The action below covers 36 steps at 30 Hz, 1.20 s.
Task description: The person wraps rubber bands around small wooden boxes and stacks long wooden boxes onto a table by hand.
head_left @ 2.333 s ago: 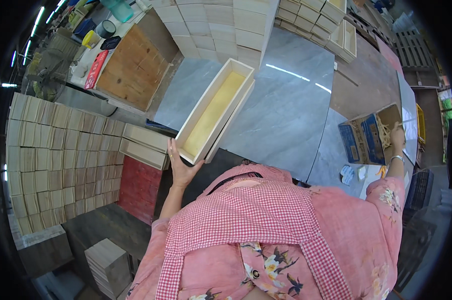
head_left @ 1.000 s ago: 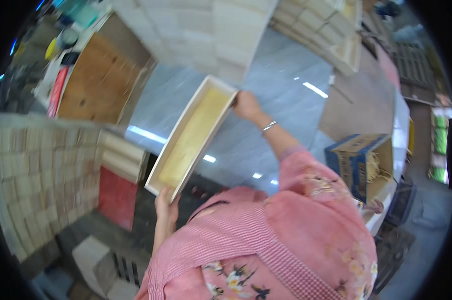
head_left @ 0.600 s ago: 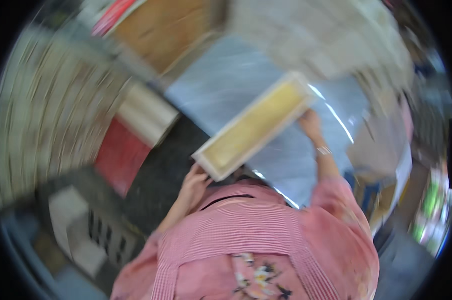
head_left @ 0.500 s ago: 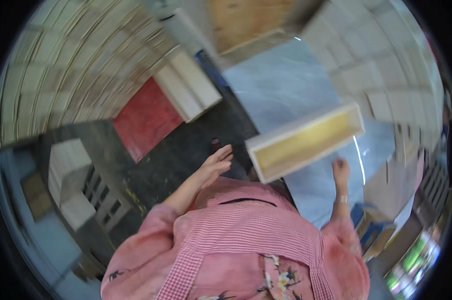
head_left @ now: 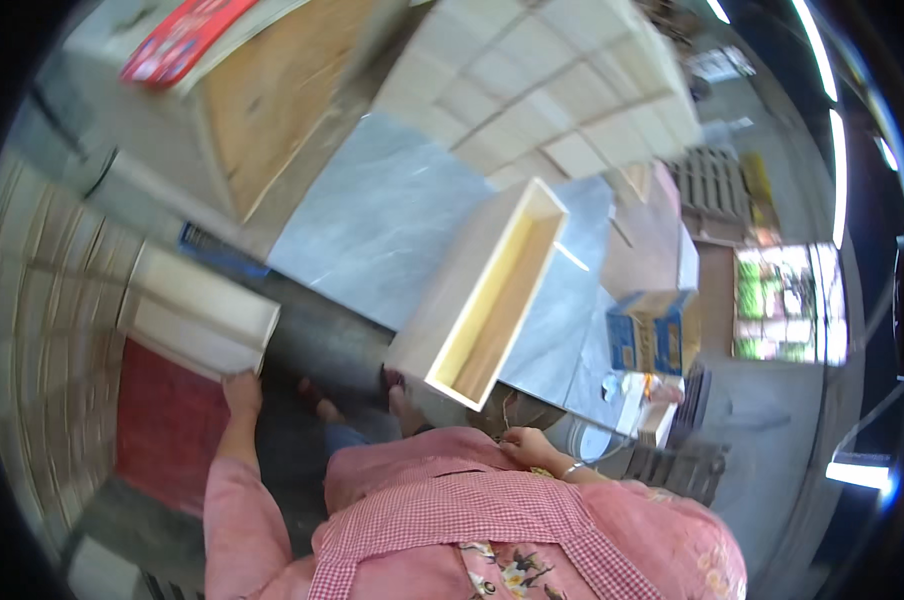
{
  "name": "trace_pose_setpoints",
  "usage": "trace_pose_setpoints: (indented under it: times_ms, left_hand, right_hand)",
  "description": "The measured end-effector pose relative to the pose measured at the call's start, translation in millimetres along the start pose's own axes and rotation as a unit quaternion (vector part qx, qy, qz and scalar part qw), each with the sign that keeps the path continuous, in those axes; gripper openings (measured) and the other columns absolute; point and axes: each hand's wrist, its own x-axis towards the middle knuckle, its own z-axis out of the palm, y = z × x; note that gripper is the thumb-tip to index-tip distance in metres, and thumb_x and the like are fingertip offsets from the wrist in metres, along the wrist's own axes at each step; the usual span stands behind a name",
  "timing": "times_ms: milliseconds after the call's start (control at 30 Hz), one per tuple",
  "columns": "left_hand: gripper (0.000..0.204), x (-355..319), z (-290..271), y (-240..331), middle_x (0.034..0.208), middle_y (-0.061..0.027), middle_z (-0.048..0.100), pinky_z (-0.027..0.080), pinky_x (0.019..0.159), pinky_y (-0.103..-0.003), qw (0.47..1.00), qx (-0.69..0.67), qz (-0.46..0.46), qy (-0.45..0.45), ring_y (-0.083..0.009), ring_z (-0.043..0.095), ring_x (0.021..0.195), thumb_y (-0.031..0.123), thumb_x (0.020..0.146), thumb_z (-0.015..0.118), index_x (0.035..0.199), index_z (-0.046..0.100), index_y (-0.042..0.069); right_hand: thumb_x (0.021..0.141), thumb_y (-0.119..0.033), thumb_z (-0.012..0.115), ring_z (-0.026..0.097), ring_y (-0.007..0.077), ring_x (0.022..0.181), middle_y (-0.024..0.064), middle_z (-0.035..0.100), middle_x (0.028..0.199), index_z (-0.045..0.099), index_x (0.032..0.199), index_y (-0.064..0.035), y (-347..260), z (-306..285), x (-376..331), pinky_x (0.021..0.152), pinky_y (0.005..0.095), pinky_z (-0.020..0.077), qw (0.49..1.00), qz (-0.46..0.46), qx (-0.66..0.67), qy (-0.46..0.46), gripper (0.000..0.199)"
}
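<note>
Arms point(head_left: 234, 440) apart, left fingers point(head_left: 239, 383) touching wooden box point(head_left: 194, 318), grip unclear, right fingers point(head_left: 517, 438) curled.

Woodworking workshop — stacked wooden boxes point(head_left: 572, 75), slatted pallet point(head_left: 710, 185), grey worktable point(head_left: 372, 210), strip lights point(head_left: 838, 180)

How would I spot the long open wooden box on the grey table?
Find the grey, marble-patterned table in mid-picture, with a tall stack of pale wood at its far side. Slanting across it lies a long, narrow wooden box, its near end jutting past the table's edge. Unlike the stacked wood, it sits apart, its opening showing a yellow inside.
</note>
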Motion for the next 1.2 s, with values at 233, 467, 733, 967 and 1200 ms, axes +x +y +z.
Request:
trace_pose_setpoints:
  times_ms: [233,467,733,967,1200]
  left_hand:
    - [0.023,-55,-56,38,0.093,-0.0246,0.067,0.042,0.096,-0.052,0.996,-0.077,0.007,0.051,-0.0435,0.063,0.098,0.003,0.084,0.053,0.105,0.061,0.001]
    - [0.024,-224,-193,65,0.093,-0.0140,0.067,0.050,0.076,-0.040,0.848,-0.483,-0.153,0.157,-0.0275,0.065,0.087,0.003,0.084,0.048,0.103,0.058,-0.007]
    - [0.040,-352,-243,231,0.080,-0.0037,0.066,0.047,0.062,-0.031,0.751,-0.610,-0.176,0.181,-0.0126,0.057,0.067,0.029,0.100,0.053,0.086,0.067,-0.005]
    - [0.044,-383,-225,266,0.072,-0.0031,0.065,0.045,0.057,-0.034,0.792,-0.559,-0.175,0.174,-0.0139,0.056,0.061,0.034,0.098,0.055,0.078,0.070,-0.003]
    - [0.042,-360,-221,296,0.065,-0.0061,0.063,0.043,0.058,-0.040,0.949,-0.220,-0.141,0.176,-0.0191,0.055,0.061,0.031,0.090,0.055,0.068,0.067,-0.003]
  right_hand:
    - [0.085,-0.024,0.062,0.068,0.0383,0.088,0.0204,0.071,0.096,0.068,0.104,-0.0019,-44,34,37,0.079,0.0466,0.0544,0.965,-0.247,0.027,0.080,0.030]
    - [0.086,-0.028,0.069,0.066,0.0340,0.089,0.0182,0.065,0.100,0.061,0.110,-0.0003,-150,-12,30,0.081,0.0434,0.0517,0.884,-0.449,0.094,-0.093,0.037]
    - [0.075,-0.029,0.081,0.055,0.0321,0.088,0.0130,0.054,0.091,0.053,0.096,-0.0031,-194,-15,-43,0.078,0.0428,0.0441,0.664,-0.702,0.207,-0.157,0.043]
    - [0.081,-0.020,0.079,0.058,0.0155,0.060,0.0091,0.057,0.074,0.049,0.083,-0.0039,-140,-2,-74,0.051,0.0310,0.0423,0.622,-0.710,0.288,-0.163,0.034]
    - [0.086,-0.025,0.071,0.056,0.0172,0.060,0.0081,0.052,0.064,0.049,0.081,-0.0036,-120,27,-76,0.054,0.0333,0.0429,0.609,-0.753,0.221,-0.115,0.031]
